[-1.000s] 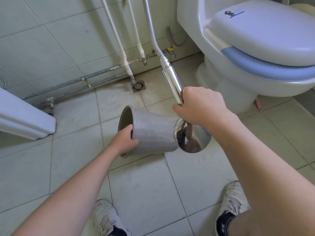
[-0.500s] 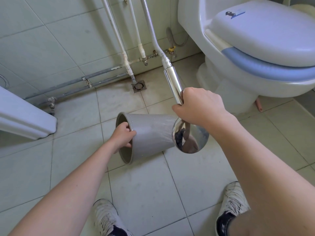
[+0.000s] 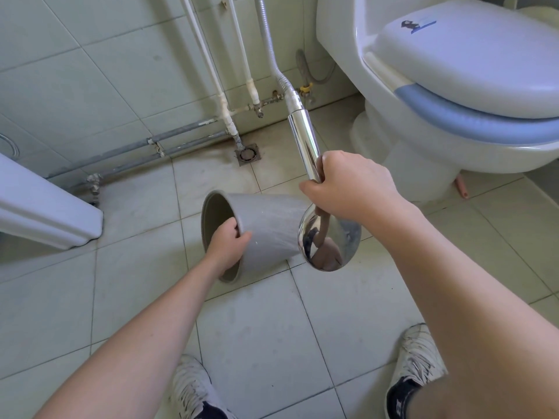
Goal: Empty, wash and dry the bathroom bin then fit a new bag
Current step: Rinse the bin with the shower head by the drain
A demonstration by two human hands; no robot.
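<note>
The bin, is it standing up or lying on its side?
On its side. The grey bin is tipped with its open mouth facing left, held at the rim by the left hand, while the shower head sprays its outside.

Nothing here is reading as words or numbers. The toilet lid (image 3: pixel 472 55) is carrying a small dark-blue sticker (image 3: pixel 417 25) near its back edge, but its print is showing too small and blurred to make out. The black tongue of the right shoe (image 3: pixel 399 402) is showing a white mark, also illegible.
</note>
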